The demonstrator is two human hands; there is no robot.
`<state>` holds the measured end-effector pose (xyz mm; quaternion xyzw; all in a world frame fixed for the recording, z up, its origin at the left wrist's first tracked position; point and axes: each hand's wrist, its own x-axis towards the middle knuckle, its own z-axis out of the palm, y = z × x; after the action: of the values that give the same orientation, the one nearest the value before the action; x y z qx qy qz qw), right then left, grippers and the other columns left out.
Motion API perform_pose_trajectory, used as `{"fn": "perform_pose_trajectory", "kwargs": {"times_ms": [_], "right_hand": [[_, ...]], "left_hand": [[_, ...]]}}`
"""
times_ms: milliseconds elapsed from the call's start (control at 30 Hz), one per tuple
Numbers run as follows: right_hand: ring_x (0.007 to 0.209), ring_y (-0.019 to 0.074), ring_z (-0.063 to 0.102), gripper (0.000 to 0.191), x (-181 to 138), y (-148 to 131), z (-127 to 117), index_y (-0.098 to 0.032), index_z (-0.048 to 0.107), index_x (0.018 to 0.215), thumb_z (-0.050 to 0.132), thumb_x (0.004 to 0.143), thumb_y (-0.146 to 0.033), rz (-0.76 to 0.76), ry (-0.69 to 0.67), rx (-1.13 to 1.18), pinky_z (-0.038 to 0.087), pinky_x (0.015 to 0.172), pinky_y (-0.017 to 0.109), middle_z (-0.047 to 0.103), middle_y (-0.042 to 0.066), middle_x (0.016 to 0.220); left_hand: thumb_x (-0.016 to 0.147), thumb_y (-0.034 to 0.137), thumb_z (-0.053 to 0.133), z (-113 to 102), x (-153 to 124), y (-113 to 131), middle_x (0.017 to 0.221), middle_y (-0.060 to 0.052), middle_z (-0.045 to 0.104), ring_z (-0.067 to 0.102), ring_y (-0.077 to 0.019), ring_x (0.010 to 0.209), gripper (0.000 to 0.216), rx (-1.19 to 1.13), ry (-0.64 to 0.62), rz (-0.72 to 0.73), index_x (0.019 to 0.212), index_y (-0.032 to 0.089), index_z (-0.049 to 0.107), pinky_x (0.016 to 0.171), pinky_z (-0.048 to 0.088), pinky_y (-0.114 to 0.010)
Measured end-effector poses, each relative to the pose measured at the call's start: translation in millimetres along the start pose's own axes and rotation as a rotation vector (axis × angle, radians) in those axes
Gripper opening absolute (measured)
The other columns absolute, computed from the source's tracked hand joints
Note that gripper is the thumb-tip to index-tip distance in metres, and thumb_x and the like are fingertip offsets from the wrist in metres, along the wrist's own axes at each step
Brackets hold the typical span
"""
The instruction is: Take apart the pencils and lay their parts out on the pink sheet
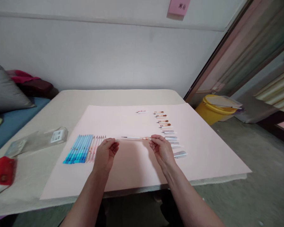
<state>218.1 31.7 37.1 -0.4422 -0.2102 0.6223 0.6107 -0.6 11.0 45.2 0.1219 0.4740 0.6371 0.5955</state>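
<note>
A slim pen refill point(132, 137) with a dark tip at its left end stretches level between my two hands above the pink sheet point(132, 179). My right hand point(161, 149) pinches its right end, beside a small orange-red printed section. Closed fingertips of my left hand point(107, 151) hold a thin, pale, see-through piece point(117, 140); its full shape is hard to make out. Just left of that hand lie pink pens point(93, 148), partly covered by it, and a row of blue pens point(78, 148). Right of my right hand are grey-capped pen parts point(180, 154).
Pen parts with brown tops point(164, 121) form a column farther back, near a small pink-printed pen part point(141, 111). Clear packaging point(44, 142) and a red packet point(2, 175) lie left. A yellow bucket point(210, 110) stands right of the table.
</note>
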Motion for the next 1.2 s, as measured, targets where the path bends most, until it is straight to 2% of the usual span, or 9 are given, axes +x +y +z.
{"fn": "perform_pose_trajectory", "kwargs": {"times_ms": [133,233,500,1200], "right_hand": [[0.053,0.0074,0.058,0.014,-1.0,-0.1,0.4,-0.016,0.064,0.074,0.069,0.061,-0.012,0.011,-0.007,-0.004,0.048,0.051,0.015,0.061,-0.001,0.06],[0.054,0.0071,0.058,0.014,-1.6,-0.2,1.4,-0.015,0.065,0.073,0.07,0.061,-0.012,0.009,-0.011,-0.004,0.048,0.053,0.016,0.061,-0.001,0.062],[0.054,0.0077,0.058,0.013,-3.0,0.7,1.4,-0.015,0.064,0.073,0.07,0.061,-0.012,0.021,-0.025,-0.031,0.047,0.053,0.017,0.061,-0.001,0.062],[0.056,0.0095,0.055,0.013,-6.4,2.2,3.6,-0.017,0.062,0.077,0.066,0.065,-0.017,-0.109,-0.045,-0.174,0.043,0.056,0.022,0.059,-0.002,0.061]], "left_hand": [[0.063,0.014,0.07,-1.9,2.2,0.0,0.065,-0.002,0.062,0.06,-0.0093,0.06,0.015,-0.05,0.07,0.06,0.073,0.013,0.059,0.052,0.048,-0.017],[0.065,0.012,0.068,-2.9,4.3,0.2,0.065,-0.002,0.062,0.06,-0.009,0.06,0.012,-0.088,0.095,0.051,0.073,0.012,0.06,0.053,0.048,-0.017],[0.067,0.01,0.067,-1.8,5.9,-2.5,0.066,-0.004,0.062,0.06,-0.0094,0.059,0.009,-0.113,0.089,-0.021,0.072,0.011,0.06,0.05,0.048,-0.016],[0.064,0.016,0.071,-4.0,6.5,-7.6,0.069,-0.003,0.062,0.06,-0.009,0.06,0.015,0.005,0.077,-0.019,0.074,0.013,0.06,0.05,0.047,-0.017]]}}
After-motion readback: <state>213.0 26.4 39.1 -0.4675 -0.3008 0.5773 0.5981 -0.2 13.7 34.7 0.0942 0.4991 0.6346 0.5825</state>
